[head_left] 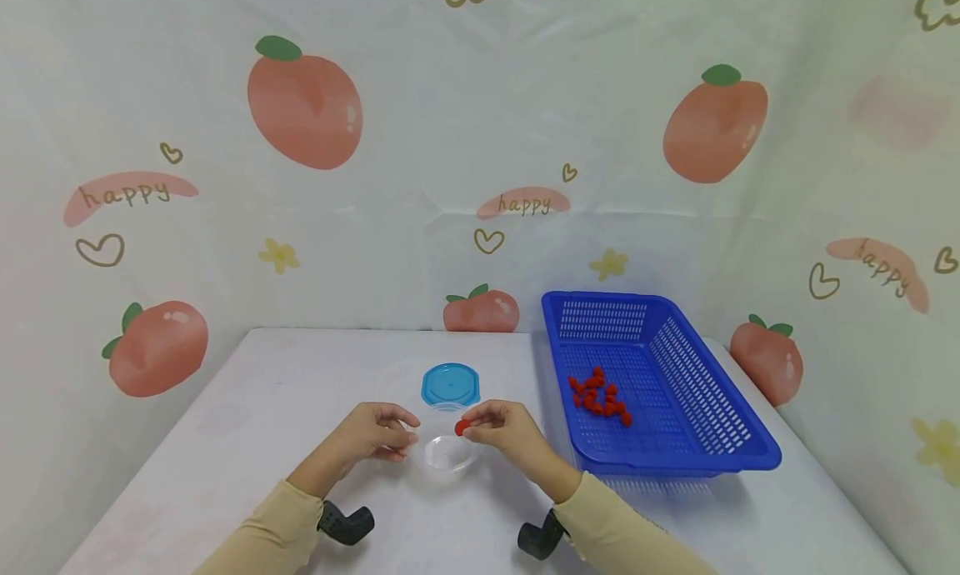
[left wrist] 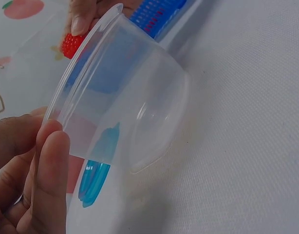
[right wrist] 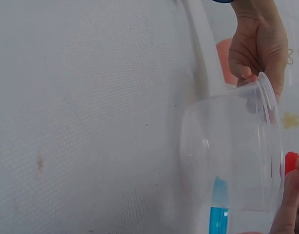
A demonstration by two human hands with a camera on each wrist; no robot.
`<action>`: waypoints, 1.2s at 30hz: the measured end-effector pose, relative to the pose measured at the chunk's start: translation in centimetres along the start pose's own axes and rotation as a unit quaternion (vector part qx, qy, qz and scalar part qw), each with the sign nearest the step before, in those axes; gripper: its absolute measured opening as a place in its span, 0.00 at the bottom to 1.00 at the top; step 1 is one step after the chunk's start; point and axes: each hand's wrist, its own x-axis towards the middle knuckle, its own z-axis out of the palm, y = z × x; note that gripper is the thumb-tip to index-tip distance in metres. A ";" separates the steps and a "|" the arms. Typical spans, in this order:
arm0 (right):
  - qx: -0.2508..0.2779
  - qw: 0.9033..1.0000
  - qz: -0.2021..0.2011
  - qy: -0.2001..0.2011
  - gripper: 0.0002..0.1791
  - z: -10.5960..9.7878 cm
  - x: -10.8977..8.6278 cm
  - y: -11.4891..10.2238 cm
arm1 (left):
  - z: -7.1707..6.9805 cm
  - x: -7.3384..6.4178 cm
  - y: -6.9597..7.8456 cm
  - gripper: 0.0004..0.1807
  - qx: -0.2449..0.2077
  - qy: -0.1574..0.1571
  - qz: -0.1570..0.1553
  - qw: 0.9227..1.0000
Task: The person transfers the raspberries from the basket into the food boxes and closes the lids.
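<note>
My left hand (head_left: 378,432) pinches the rim of a clear, round plastic bowl (head_left: 448,458) on the white counter (head_left: 300,375); my right hand (head_left: 506,429) pinches a red, berry-shaped piece (head_left: 461,427) above its right side. Right, a blue plastic basket (head_left: 675,463) holds similar pieces (head_left: 591,394); farther, a translucent blue lid (head_left: 450,383).

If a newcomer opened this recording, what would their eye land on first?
Probably the large blue basket on the head view's right, with red berry-shaped pieces clustered inside. Next, the single red piece pinched by the right hand near the rim of the clear bowl, which the left hand holds.
</note>
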 end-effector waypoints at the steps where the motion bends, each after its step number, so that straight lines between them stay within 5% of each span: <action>1: 0.001 1.000 0.000 -0.001 0.12 0.0 0.0 -0.1 | 0.0 0.0 0.0 0.20 0.001 0.001 -0.001 1.000; 36: -0.002 1.000 0.015 -0.004 0.14 -0.1 0.0 -0.4 | 0.1 0.2 -0.1 0.18 0.004 0.012 -0.008 1.000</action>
